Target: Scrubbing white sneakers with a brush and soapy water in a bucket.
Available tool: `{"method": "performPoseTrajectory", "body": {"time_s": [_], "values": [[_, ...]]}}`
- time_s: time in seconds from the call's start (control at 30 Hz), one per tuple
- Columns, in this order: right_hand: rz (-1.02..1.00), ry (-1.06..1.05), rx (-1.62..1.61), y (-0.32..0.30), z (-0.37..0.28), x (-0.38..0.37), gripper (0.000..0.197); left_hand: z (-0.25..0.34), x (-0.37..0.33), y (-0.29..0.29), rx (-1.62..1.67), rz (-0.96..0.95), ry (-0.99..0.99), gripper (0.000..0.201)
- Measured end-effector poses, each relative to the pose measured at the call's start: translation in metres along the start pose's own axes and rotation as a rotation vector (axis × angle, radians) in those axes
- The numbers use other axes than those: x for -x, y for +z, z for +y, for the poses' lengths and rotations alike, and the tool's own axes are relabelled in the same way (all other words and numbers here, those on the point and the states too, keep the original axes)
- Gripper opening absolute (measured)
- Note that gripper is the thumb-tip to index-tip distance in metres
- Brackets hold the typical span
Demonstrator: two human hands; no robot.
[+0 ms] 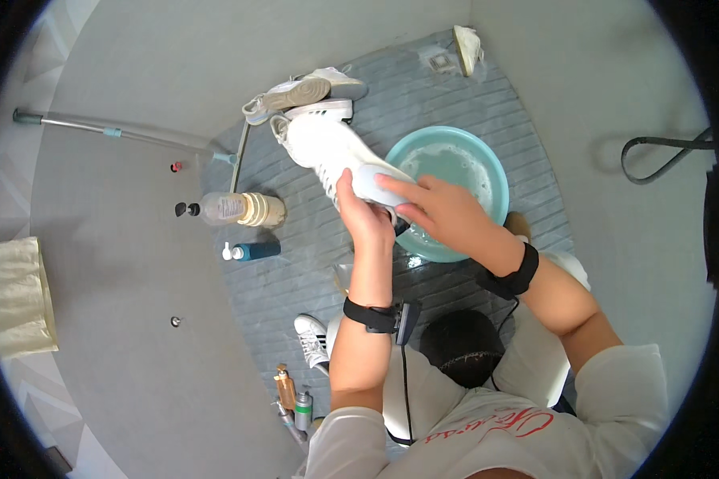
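Left hand [365, 219] holds one white laced shoe [321, 142]; right hand [454, 214], one pale oval block [367, 184], possibly brush. One round turquoise basin [502, 185]; grey walls [152, 255], ribbed floor [527, 148].

Red script lettering [527, 422] runs across the front of the white T-shirt [475, 447], bent by folds. Clear pump bottle [210, 209] carries a label [230, 208]; print too small to read.
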State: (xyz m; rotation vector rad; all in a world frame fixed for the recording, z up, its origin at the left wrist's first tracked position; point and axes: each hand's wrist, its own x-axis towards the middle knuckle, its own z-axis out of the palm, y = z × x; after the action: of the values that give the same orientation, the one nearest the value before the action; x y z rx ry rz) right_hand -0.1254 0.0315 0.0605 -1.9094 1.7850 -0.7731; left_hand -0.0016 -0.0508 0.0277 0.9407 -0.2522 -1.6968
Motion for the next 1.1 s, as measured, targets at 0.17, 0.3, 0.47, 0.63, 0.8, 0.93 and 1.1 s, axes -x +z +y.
{"method": "performPoseTrajectory", "body": {"time_s": [0.17, 0.3, 0.47, 0.63, 0.8, 0.93, 1.1], "values": [[-0.137, -0.137, 0.000, -0.015, 0.004, 0.003, 0.050, 0.015, 0.003, -0.002, -0.050, -0.053, -0.070, 0.050], [-0.111, -0.095, -0.029, -0.010, 0.015, 0.000, 0.051, 0.014, 0.005, 0.005, -0.029, -0.022, -0.037, 0.051], [0.036, -0.141, -0.172, 0.006, -0.002, 0.010, 0.051, 0.017, 0.009, 0.000, -0.149, -0.021, -0.049, 0.051], [-0.072, -0.085, -0.135, 0.011, -0.004, 0.010, 0.052, 0.023, 0.005, -0.001, -0.095, 0.061, 0.007, 0.053], [0.148, -0.116, -0.406, 0.031, -0.001, 0.010, 0.054, 0.025, 0.001, -0.006, -0.116, 0.038, 0.129, 0.056], [-0.069, -0.056, -0.237, 0.040, -0.010, 0.016, 0.054, 0.028, -0.004, -0.013, -0.006, 0.024, 0.138, 0.055], [0.084, -0.087, -0.405, 0.040, 0.003, -0.003, 0.054, 0.017, -0.003, -0.009, -0.045, 0.063, 0.161, 0.053]]}}
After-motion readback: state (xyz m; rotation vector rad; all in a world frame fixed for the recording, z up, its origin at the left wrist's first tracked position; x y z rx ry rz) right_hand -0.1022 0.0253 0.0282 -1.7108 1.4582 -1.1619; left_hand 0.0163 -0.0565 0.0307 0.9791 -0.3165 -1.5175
